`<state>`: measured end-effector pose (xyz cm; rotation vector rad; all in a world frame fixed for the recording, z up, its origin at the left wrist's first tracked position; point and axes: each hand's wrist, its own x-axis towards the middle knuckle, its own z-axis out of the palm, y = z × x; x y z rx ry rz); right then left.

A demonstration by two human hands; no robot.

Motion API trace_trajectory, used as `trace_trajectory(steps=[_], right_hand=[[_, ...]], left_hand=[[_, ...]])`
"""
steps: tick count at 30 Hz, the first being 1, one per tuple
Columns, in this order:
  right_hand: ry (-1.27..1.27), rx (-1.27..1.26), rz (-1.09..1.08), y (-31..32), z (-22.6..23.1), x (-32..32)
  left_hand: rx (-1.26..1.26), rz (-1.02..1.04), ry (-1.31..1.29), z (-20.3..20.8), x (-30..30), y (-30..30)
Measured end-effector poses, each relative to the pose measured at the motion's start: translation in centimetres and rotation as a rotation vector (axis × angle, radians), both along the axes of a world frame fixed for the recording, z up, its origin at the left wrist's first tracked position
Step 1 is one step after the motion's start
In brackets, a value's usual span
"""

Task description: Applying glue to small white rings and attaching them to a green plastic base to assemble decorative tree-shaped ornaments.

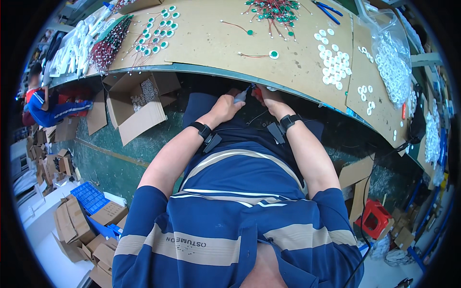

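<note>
Just below the table's front edge, my left hand (225, 108) is closed round a pale whitish piece (240, 97). A narrow bluish tip shows at its upper end. My right hand (272, 100) is close beside it, fingers wrapped round a red object (258, 93) that is mostly hidden. The table edge partly covers both hands' fingertips, so I cannot tell whether the two held things touch. On the table straight ahead lies a single green-and-white disc with red wires (273, 54). Another wired disc (249, 32) lies a bit farther off.
More wired discs (164, 45) spread at left, beside a wire bundle (109, 50) and white plastic housings (72, 53). A wired pile (278, 12) and blue-handled pliers (329, 12) lie at the back. White rings (335, 65) and a bag (391, 67) are right. An open carton (120, 105) stands below left.
</note>
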<state>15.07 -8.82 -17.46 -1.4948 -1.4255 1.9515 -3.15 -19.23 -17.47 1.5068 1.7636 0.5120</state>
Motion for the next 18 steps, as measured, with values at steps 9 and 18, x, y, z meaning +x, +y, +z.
trace_trajectory(steps=[9,18], right_hand=[[-0.003,-0.001,-0.012,-0.2,0.6,-0.1],[-0.028,-0.029,0.02,0.1,-0.3,0.3]], left_hand=[[0.038,-0.01,-0.01,-1.0,-0.2,-0.1],[0.012,-0.034,0.05,-1.6,-0.3,-0.1]])
